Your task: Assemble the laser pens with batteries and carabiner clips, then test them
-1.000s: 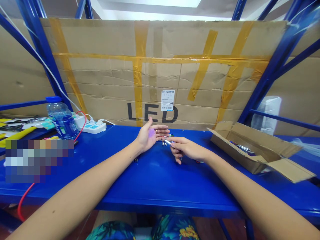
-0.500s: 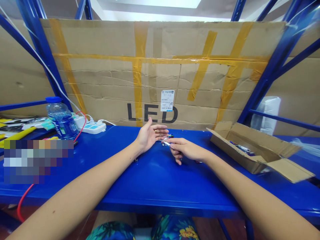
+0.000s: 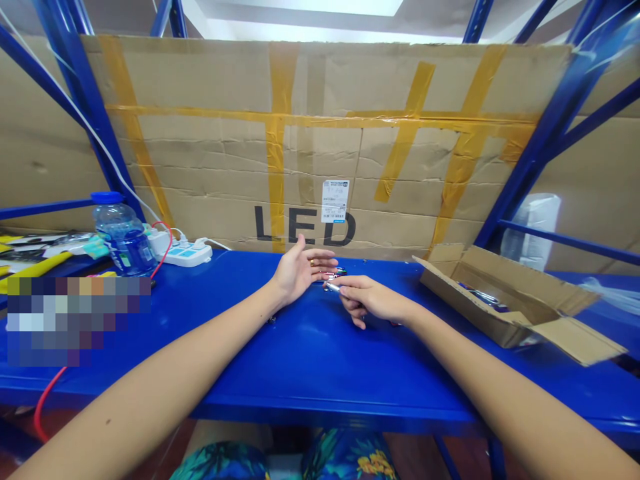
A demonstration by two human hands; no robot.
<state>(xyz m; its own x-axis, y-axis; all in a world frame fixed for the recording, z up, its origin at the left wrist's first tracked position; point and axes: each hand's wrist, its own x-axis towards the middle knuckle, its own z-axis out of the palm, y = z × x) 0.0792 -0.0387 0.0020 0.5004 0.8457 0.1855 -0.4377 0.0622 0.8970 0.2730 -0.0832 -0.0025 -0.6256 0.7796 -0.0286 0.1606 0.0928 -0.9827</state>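
Observation:
My left hand is held above the blue table at mid-view, palm turned to the right and fingers stretched out, holding nothing. Facing it, my right hand pinches a slim silver metal piece between thumb and forefinger. The piece points left, close to the left fingertips; its exact kind is too small to make out. Just behind both hands lie small coloured, shiny items, partly covered by the fingers. A tiny dark metal bit shows beside my left wrist.
An open cardboard box with slim shiny items inside stands on the right. To the left are a water bottle with a blue lid, a white power strip and a red cable. A large carton walls off the back.

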